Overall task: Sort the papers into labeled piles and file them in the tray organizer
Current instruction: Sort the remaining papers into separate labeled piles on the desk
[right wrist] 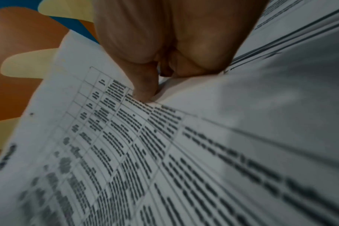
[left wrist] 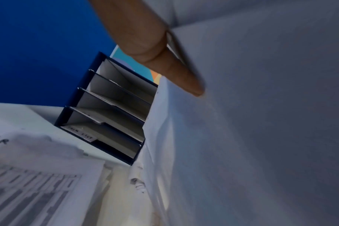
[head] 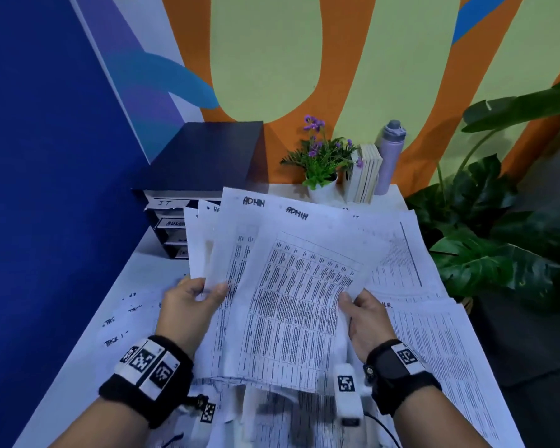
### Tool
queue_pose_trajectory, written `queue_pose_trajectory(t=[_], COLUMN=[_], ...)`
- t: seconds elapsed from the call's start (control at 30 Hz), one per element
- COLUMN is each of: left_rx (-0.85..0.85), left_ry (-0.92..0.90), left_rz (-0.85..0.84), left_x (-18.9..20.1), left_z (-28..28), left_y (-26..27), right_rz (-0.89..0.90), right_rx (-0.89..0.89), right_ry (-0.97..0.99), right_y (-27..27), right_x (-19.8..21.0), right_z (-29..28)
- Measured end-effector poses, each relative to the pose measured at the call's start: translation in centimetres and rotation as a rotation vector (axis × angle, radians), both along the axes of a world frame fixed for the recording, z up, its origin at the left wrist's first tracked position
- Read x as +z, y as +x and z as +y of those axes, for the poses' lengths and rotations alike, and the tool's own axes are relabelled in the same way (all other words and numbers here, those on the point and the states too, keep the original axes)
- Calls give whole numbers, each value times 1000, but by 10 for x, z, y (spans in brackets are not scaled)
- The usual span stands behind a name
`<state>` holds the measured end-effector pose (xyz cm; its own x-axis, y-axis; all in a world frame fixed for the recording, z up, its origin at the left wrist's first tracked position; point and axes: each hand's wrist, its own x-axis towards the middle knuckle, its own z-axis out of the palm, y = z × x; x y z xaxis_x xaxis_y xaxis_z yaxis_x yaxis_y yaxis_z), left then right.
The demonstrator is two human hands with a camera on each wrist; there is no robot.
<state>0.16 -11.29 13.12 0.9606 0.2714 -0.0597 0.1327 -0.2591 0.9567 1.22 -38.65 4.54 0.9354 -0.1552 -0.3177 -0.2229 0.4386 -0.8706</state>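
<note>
I hold a fanned bundle of printed table sheets marked ADMIN (head: 282,279) above the desk. My left hand (head: 194,295) pinches its left edge, thumb on top. At the bundle's right edge my right hand (head: 362,315) pinches the front sheet (right wrist: 145,152). In the left wrist view a finger lies along the blank back of the sheets (left wrist: 261,122). The dark blue tray organizer (head: 181,227) stands at the back left with labelled slots, one reading IT, one ADMIN; its open shelves (left wrist: 114,110) show papers inside. More sheets (head: 434,334) lie spread on the desk, one marked HR.
A potted purple flower (head: 320,163), a few books (head: 366,173) and a lilac bottle (head: 390,156) stand at the desk's back edge. A large leafy plant (head: 498,227) stands right of the desk. A blue wall (head: 46,189) borders the left side. Handwritten sheets (head: 120,321) lie at the left.
</note>
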Motion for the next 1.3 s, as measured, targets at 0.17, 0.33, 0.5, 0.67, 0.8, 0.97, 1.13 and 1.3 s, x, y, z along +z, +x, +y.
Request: queue_pose_trajectory(t=[0.17, 0.33, 0.5, 0.67, 0.8, 0.97, 1.13, 1.3], left_rx=[-157, -182, -295, -408, -239, -187, -160, -114], left_ry=[113, 152, 224, 242, 8, -118, -114, -202], left_rz=[-120, -222, -357, -429, -198, 34, 63, 24], left_x=[1, 7, 26, 37, 34, 11, 6, 16], left_z=[6, 10, 16, 20, 24, 31, 29, 24], left_y=[-6, -6, -9, -3, -2, 1, 6, 8], right_rz=[-24, -73, -16, 45, 74, 2, -30, 8], right_rx=[92, 125, 61, 73, 97, 132, 111, 65], right_ry=[74, 84, 264, 295, 384, 351, 366, 236], right_y=[-1, -3, -4, -2, 1, 5, 5, 9], right_x=[-5, -2, -18, -21, -4, -3, -5, -12], right_z=[12, 26, 16, 20, 37, 51, 50, 47])
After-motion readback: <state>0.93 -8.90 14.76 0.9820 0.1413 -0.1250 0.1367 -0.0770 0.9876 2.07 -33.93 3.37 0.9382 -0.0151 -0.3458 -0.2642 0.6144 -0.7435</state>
